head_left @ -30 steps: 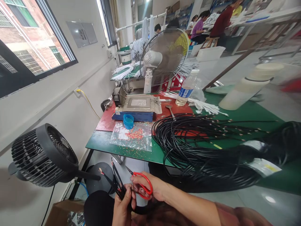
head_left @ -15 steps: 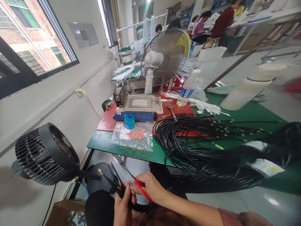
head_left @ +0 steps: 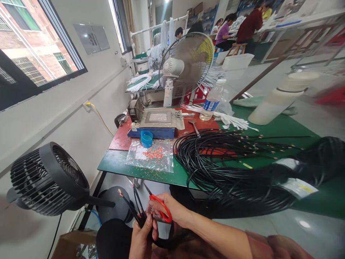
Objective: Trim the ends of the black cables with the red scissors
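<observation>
Low in front of the table's near edge, my left hand [head_left: 142,233] is closed around several black cables [head_left: 131,207]. Their stripped ends, with reddish and copper-coloured wires showing, point up and away. My right hand [head_left: 168,208] is closed on red-handled scissors [head_left: 160,205], whose dark blades point up and to the left. The fingertips of both hands meet at one cable end; what exactly they pinch there is too small to make out. A large bundle of black cables [head_left: 210,162] lies on the green table [head_left: 110,162] to the right.
A clear plastic bag [head_left: 132,162] with orange-red scraps lies near the edge, beside a blue cup [head_left: 146,139]. Behind stands a blue-based hot plate [head_left: 156,131]. A bottle [head_left: 211,104], a spoon [head_left: 194,127] and a white fan [head_left: 172,68] stand beyond. A black fan [head_left: 51,180] is at left.
The scissors have turned in my right hand, so the red handle loops show more openly. The cable ends in my left hand have shifted slightly right. The camera view has moved a little.
</observation>
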`<state>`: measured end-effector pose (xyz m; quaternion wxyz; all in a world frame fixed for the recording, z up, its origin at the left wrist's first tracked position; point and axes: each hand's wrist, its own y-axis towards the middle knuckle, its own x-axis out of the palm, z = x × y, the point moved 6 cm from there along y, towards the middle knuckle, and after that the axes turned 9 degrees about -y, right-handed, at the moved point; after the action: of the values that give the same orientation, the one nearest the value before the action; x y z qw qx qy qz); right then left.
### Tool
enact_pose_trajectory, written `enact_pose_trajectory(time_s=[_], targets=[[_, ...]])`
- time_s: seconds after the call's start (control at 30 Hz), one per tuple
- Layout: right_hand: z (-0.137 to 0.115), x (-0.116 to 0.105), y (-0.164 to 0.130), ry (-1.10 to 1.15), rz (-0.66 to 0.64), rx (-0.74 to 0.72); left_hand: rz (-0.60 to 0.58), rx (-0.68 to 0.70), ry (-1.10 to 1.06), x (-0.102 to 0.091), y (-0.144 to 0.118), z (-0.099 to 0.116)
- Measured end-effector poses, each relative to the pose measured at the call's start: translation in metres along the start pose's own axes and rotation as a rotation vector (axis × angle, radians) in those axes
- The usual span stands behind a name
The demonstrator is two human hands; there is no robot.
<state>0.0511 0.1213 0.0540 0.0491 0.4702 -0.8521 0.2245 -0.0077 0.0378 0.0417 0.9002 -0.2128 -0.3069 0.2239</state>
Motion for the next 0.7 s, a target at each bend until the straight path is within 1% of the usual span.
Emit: enact_pose_trajectory(time_s=[0.13,0.23,0.3,0.37,0.43,0.6,0.7], targets=[[0.002,-0.006,-0.001,0.055,0.068,0.014,0.046,0.002,-0.048,-0.003,-0.001,0.001],[0.001,-0.010,-0.004,0.044,0.115,0.024,0.083,0.031,-0.031,-0.005,-0.001,0.004],[0.003,-0.010,-0.006,0.040,0.132,0.066,0.082,0.036,-0.003,-0.004,-0.001,0.005],[0.005,-0.007,-0.008,0.052,0.137,0.105,0.059,0.035,0.020,-0.003,-0.001,0.004],[0.004,-0.005,-0.009,0.059,0.132,0.103,0.052,0.036,0.022,-0.002,-0.002,0.004],[0.007,-0.001,-0.008,0.043,0.107,0.066,0.109,0.049,-0.028,-0.004,-0.002,0.003],[0.011,-0.001,-0.007,0.055,0.102,0.070,0.112,0.052,-0.037,-0.005,-0.001,0.003]])
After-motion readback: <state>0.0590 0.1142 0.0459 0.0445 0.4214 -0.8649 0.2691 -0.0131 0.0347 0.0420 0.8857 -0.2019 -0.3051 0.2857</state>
